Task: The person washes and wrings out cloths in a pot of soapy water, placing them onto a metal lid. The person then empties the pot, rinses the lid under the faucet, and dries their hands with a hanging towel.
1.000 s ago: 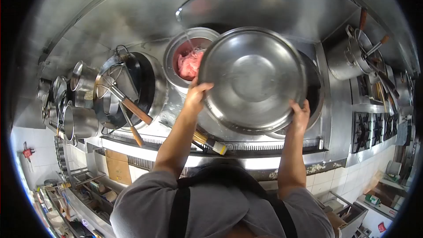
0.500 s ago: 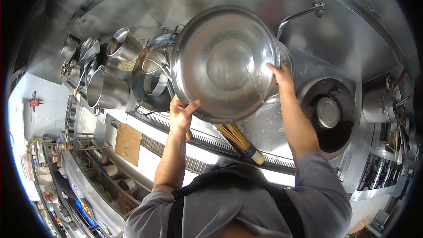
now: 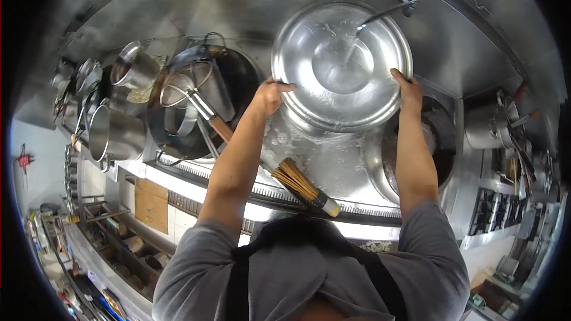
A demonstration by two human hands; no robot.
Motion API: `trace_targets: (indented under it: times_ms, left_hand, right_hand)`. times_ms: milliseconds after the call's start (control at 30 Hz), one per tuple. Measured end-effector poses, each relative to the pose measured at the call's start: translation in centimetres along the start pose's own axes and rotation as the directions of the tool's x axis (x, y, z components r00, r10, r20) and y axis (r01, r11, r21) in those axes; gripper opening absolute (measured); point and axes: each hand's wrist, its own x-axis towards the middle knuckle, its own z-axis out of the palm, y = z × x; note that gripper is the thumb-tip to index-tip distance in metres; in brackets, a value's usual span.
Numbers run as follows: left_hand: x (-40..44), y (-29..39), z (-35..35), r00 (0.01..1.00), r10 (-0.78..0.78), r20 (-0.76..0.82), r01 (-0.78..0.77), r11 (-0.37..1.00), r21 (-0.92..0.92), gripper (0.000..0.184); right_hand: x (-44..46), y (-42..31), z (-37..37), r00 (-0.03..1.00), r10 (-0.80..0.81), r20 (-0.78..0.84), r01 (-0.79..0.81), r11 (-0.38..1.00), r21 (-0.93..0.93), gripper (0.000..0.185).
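A wide, round stainless steel basin [image 3: 333,77] is held up and tilted beneath the swivel faucet [image 3: 386,14]. Water runs from the spout and spreads over its shiny surface. My left hand [image 3: 272,95] grips the rim at the lower left, thumb lying along the metal. On the opposite side, my right hand [image 3: 409,92] clasps the rim, its thumb on the face and the other fingers mostly hidden behind. Below the basin is the wet steel worktop [image 3: 339,163]. A bamboo brush [image 3: 297,183] lies at the worktop's front edge.
Left of the basin sits a large dark wok [image 3: 247,74] with a wood-handled whisk [image 3: 202,107] across it. Steel pots [image 3: 116,134] stand further left. A wok in a round well [image 3: 443,125] lies under my right forearm; another pot [image 3: 482,128] is at far right.
The basin has moved away from me and rightward in view, under the faucet, and water now streams onto it. Both hands have kept hold of the rim.
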Motion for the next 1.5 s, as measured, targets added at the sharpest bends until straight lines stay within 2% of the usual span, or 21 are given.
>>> trace_targets:
  times_ms: [33,100,167,233,300,333,367,433,467,567,700,833,967,1000,1100,1167,1267,1300,1433,1467,1500]
  left_hand:
    - [1.1,-0.8,1.7,0.995,-0.099,-0.010,0.099,0.995,0.020,0.047]
    - [3.1,-3.0,4.2,0.988,-0.093,0.124,0.094,0.996,-0.001,0.050]
    - [4.5,-4.4,7.0,0.946,-0.230,0.228,0.185,0.962,0.201,0.046]
    - [6.3,-6.6,8.4,0.899,-0.308,0.312,0.243,0.942,0.231,0.039]
    - [5.8,-6.7,10.3,0.863,-0.302,0.405,0.195,0.939,0.283,0.035]
    - [5.9,-7.0,10.9,0.916,-0.295,0.273,0.209,0.930,0.304,0.038]
    - [5.6,-7.0,11.2,0.914,-0.293,0.280,0.204,0.930,0.307,0.038]
    - [3.4,-6.2,10.9,0.963,-0.160,0.216,0.149,0.987,0.067,0.041]
    - [1.6,-5.5,10.3,0.963,-0.154,0.219,0.147,0.988,0.051,0.046]
    - [-1.8,-4.3,6.6,0.995,-0.078,0.066,0.069,0.988,0.135,0.044]
    - [-9.3,-1.0,3.2,0.996,0.026,-0.086,-0.011,0.985,0.174,0.031]
    - [-14.3,1.2,0.2,0.991,0.081,-0.103,-0.066,0.987,0.144,0.017]
    - [-15.8,1.8,-2.1,0.985,0.174,-0.016,-0.174,0.984,0.033,0.025]
    - [-15.8,1.7,-2.1,0.972,0.224,-0.070,-0.221,0.974,0.054,0.028]
    - [-15.5,1.1,-1.8,0.908,0.416,-0.047,-0.414,0.909,0.047,0.031]
    - [-16.9,1.1,0.3,0.860,0.503,-0.087,-0.504,0.864,0.013,0.028]
    - [-18.5,1.4,2.7,0.767,0.629,-0.131,-0.611,0.777,0.154,0.022]
    - [-18.2,1.3,2.4,0.759,0.637,-0.135,-0.622,0.770,0.139,0.021]
    - [-18.3,0.4,2.4,0.775,0.615,-0.148,-0.605,0.789,0.109,0.024]
    - [-18.0,-0.1,2.6,0.764,0.620,-0.180,-0.618,0.783,0.071,0.023]
    - [-17.5,-1.0,2.4,0.789,0.592,-0.166,-0.599,0.801,0.010,0.026]
  right_hand:
    - [-0.5,0.0,-2.2,0.999,-0.049,0.007,0.049,0.998,0.032,0.048]
    - [-1.7,-0.5,-6.4,0.995,-0.099,-0.018,0.099,0.994,0.046,0.044]
    - [-3.9,-1.8,-9.6,0.988,-0.130,-0.086,0.138,0.986,0.092,0.043]
    - [-6.4,-3.6,-12.1,0.980,-0.110,-0.167,0.111,0.994,-0.001,0.038]
    - [-7.3,-3.5,-14.3,0.961,-0.194,-0.197,0.180,0.980,-0.086,0.035]
    - [-8.6,-4.2,-14.6,0.944,-0.272,-0.187,0.263,0.962,-0.072,0.033]
    - [-9.1,-3.8,-15.3,0.941,-0.276,-0.195,0.267,0.961,-0.073,0.033]
    - [-9.8,-2.5,-15.6,0.956,-0.204,-0.210,0.181,0.976,-0.123,0.031]
    - [-10.5,-1.9,-15.0,0.963,-0.176,-0.205,0.176,0.984,-0.015,0.032]
    - [-11.6,1.3,-12.8,0.994,0.007,-0.111,0.019,0.973,0.230,0.034]
    - [-13.8,4.7,-9.0,0.989,0.146,0.024,-0.147,0.952,0.267,0.036]
    - [-14.5,7.0,-4.9,0.957,0.225,0.184,-0.279,0.890,0.361,0.043]
    - [-10.5,7.8,-0.8,0.965,-0.006,0.261,-0.024,0.994,0.111,0.059]
    - [-9.9,6.6,-0.2,0.970,-0.030,0.241,0.034,0.999,-0.013,0.059]
    - [-7.4,4.4,1.7,0.957,-0.108,0.270,0.191,0.934,-0.303,0.057]
    - [-7.6,4.8,2.8,0.958,-0.200,0.206,0.249,0.935,-0.252,0.058]
    - [-10.2,6.4,3.3,0.971,-0.063,0.230,0.080,0.995,-0.065,0.058]
    - [-11.5,6.8,3.0,0.963,0.012,0.270,-0.019,1.000,0.024,0.058]
    - [-14.3,10.6,2.2,0.879,0.220,0.423,-0.278,0.957,0.080,0.059]
    - [-15.3,10.5,1.9,0.882,0.215,0.420,-0.273,0.958,0.084,0.059]
    - [-16.9,9.1,1.8,0.870,0.286,0.402,-0.380,0.908,0.176,0.059]
